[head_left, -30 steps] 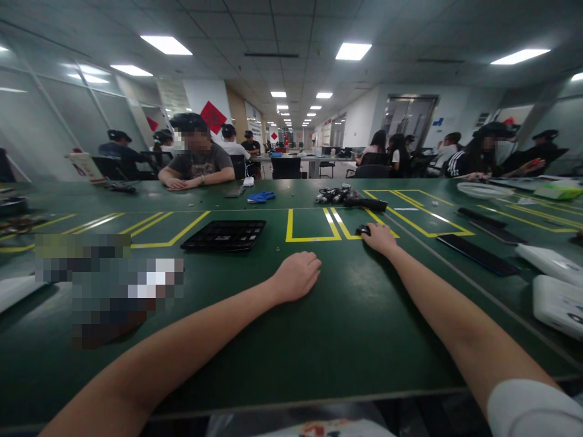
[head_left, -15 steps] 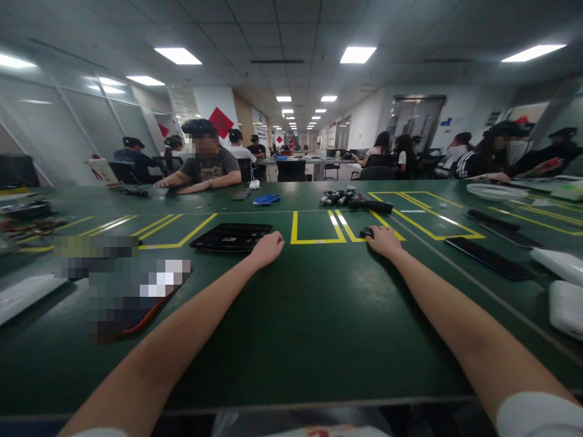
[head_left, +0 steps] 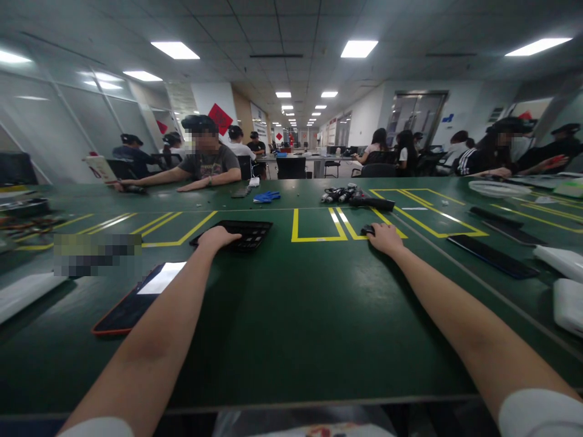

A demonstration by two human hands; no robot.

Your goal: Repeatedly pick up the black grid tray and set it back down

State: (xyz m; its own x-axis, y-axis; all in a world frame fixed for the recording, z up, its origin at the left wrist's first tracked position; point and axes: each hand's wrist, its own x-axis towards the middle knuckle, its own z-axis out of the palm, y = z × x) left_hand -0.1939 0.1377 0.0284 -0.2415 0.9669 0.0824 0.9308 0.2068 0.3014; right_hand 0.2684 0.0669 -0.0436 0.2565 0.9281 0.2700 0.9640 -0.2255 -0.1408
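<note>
My left hand (head_left: 217,238) lies over the left part of a flat black tray-like piece (head_left: 255,233) with a grid of small rectangles. Its thumb stretches to the right across the top, while the other fingers are mostly hidden from me. Farther right, my right hand (head_left: 386,238) is closed around a small dark object (head_left: 367,230), resting on the table by the yellow tape. Only the left end of that object shows, so its kind is unclear. A dark tablet-like board with an orange rim (head_left: 113,315) and a white sheet lies under my left forearm.
Across the green table (head_left: 291,315) sit a blue cloth-like item (head_left: 266,197), bundled cables (head_left: 339,194) and a black cylinder (head_left: 373,203). Dark flat bars (head_left: 492,256) and white objects (head_left: 569,303) lie right. Another person (head_left: 209,158) works opposite, arms on the table.
My left hand has moved left from the tray-like piece's right corner onto its left part, thumb now extended. My right hand stays in place. The person opposite has reached an arm out sideways.
</note>
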